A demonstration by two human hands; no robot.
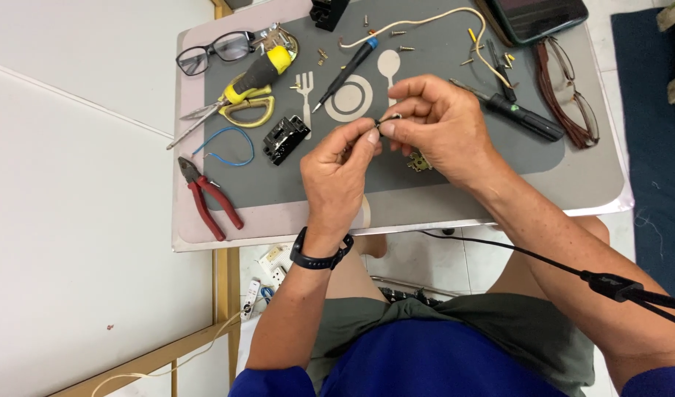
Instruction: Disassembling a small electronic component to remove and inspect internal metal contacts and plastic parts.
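Evidently mid-assembly: left hand (337, 165) and right hand (440, 125) pinch a small dark part (387, 121) over the mat (462, 81); screws (405, 48) lie loose; probably wiring, too small to tell.

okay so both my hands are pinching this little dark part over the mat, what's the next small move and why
Probably lower the small dark part toward the grey mat before working it further. Left hand and right hand pinch it in mid-air, and loose screws already lie scattered there, so a dropped piece could be hard to find.
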